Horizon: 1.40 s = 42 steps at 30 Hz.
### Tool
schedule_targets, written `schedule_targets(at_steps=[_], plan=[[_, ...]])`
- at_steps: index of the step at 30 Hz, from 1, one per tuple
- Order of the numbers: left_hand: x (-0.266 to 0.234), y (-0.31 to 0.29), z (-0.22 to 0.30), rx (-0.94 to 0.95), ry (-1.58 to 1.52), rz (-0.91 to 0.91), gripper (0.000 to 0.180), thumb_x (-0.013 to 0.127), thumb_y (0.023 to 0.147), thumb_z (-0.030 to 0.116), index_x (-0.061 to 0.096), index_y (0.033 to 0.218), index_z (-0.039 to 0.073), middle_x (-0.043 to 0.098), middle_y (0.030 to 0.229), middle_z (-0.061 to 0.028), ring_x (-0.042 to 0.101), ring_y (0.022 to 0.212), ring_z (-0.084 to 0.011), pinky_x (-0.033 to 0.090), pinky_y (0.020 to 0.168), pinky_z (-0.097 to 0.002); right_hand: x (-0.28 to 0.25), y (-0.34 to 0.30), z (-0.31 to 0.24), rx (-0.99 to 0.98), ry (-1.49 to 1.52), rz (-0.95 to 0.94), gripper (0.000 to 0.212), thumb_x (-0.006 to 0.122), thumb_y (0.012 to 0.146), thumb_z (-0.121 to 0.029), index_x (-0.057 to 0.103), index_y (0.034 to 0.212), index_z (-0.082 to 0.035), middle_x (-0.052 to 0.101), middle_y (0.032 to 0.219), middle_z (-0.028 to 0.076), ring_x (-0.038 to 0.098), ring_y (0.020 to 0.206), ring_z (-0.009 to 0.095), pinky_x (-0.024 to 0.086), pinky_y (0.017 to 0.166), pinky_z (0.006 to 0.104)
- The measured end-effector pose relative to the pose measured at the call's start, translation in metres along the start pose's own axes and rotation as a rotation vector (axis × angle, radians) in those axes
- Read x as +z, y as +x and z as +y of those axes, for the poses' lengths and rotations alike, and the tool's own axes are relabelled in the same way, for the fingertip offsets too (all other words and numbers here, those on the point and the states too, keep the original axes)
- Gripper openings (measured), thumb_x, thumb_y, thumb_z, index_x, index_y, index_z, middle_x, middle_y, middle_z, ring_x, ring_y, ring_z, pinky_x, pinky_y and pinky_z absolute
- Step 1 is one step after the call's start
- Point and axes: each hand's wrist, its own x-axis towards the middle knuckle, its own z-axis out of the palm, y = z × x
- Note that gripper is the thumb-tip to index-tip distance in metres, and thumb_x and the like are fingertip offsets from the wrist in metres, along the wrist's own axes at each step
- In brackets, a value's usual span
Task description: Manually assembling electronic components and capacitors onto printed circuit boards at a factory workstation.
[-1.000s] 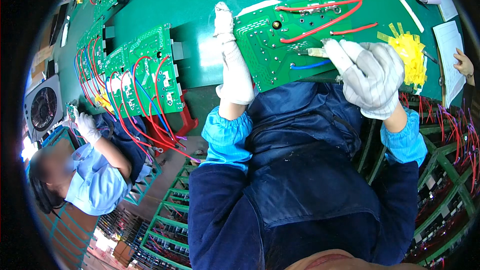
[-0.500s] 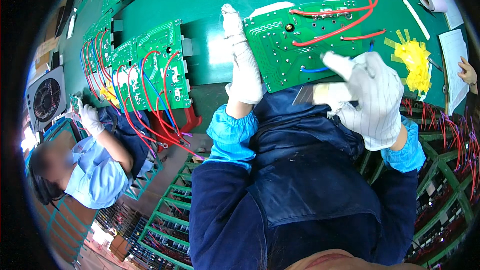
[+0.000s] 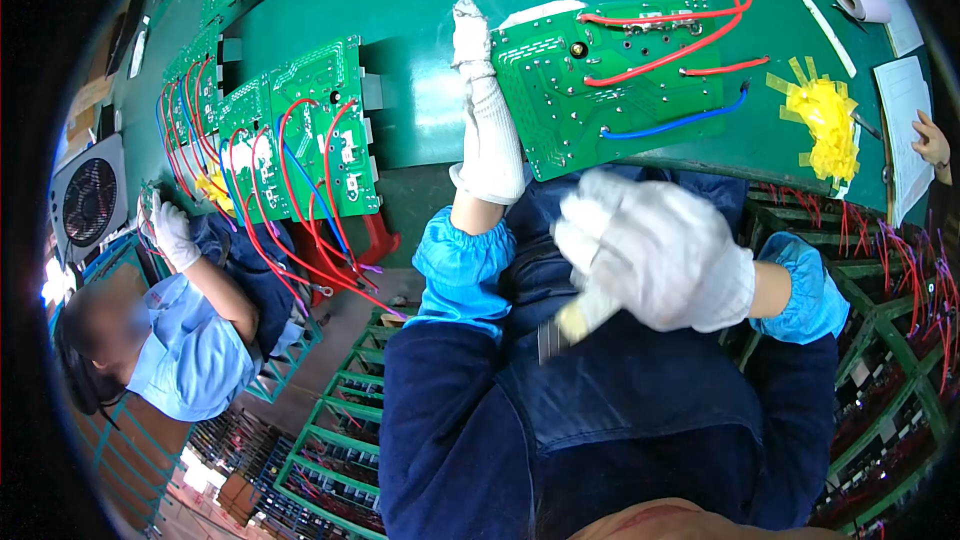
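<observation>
The gloved left hand lies flat, fingers extended, along the left edge of a green circuit board resting on the green table near its front edge; red and blue wires cross the board. The gloved right hand, below the board over the lap, grips a small, blurred pale object. Yellow tape pieces lie right of the board. At left, more wired boards and a co-worker's gloved hand.
</observation>
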Motion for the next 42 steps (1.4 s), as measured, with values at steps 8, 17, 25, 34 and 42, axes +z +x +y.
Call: schedule_targets(at_steps=[8, 17, 25, 34, 42], plan=[[-0.003, 0.005, -0.003, 0.061, 0.053, -0.089, 0.084, 0.036, 0.091, 0.075, 0.063, 0.126, 0.003, 0.065, 0.120, -0.0098, 0.064, 0.104, -0.0224, 0.052, 0.091, -0.0357, -0.009, -0.017, 0.015, 0.059, -0.157, -0.106, 0.023, 0.066, 0.085, -0.024, 0.068, 0.102, -0.008, 0.068, 0.118, 0.005, 0.052, 0.059, 0.009, 0.037, 0.055, 0.0241], [0.004, -0.006, 0.010, 0.050, 0.095, -0.148, 0.076, 0.046, 0.091, 0.072, 0.056, 0.137, 0.012, 0.060, 0.128, -0.0057, 0.060, 0.109, -0.0189, 0.050, 0.095, -0.0364, 0.012, -0.037, 0.004, 0.436, 0.111, 0.096, 0.044, 0.076, 0.073, -0.029, 0.068, 0.112, -0.009, 0.064, 0.089, 0.008, 0.063, 0.070, 0.024, 0.048, 0.059, 0.0337], [-0.001, 0.001, -0.001, 0.216, 0.145, -0.031, 0.073, 0.045, 0.095, 0.066, 0.042, 0.147, 0.015, 0.048, 0.141, -0.0018, 0.051, 0.123, -0.0178, 0.044, 0.103, -0.0372, 0.033, -0.048, -0.001, 0.613, 0.224, 0.264, 0.036, 0.075, 0.081, -0.016, 0.065, 0.114, -0.005, 0.064, 0.088, 0.010, 0.064, 0.070, 0.027, 0.050, 0.057, 0.0346], [0.001, 0.003, -0.001, 0.288, 0.145, 0.039, 0.072, 0.043, 0.098, 0.060, 0.031, 0.155, 0.019, 0.038, 0.151, 0.0007, 0.043, 0.135, -0.0171, 0.039, 0.110, -0.0377, 0.036, -0.032, -0.014, 0.626, 0.292, 0.204, 0.022, 0.071, 0.084, -0.001, 0.066, 0.105, -0.001, 0.072, 0.089, 0.011, 0.070, 0.069, 0.025, 0.054, 0.059, 0.0334], [0.005, -0.012, -0.001, 0.412, 0.277, -0.012, 0.071, 0.046, 0.097, 0.061, 0.034, 0.153, 0.019, 0.042, 0.147, -0.0007, 0.048, 0.129, -0.0184, 0.042, 0.107, -0.0384, 0.039, -0.027, -0.021, 0.602, 0.372, 0.119, 0.022, 0.072, 0.085, -0.010, 0.064, 0.105, -0.008, 0.068, 0.084, 0.006, 0.068, 0.066, 0.022, 0.053, 0.055, 0.0329]])
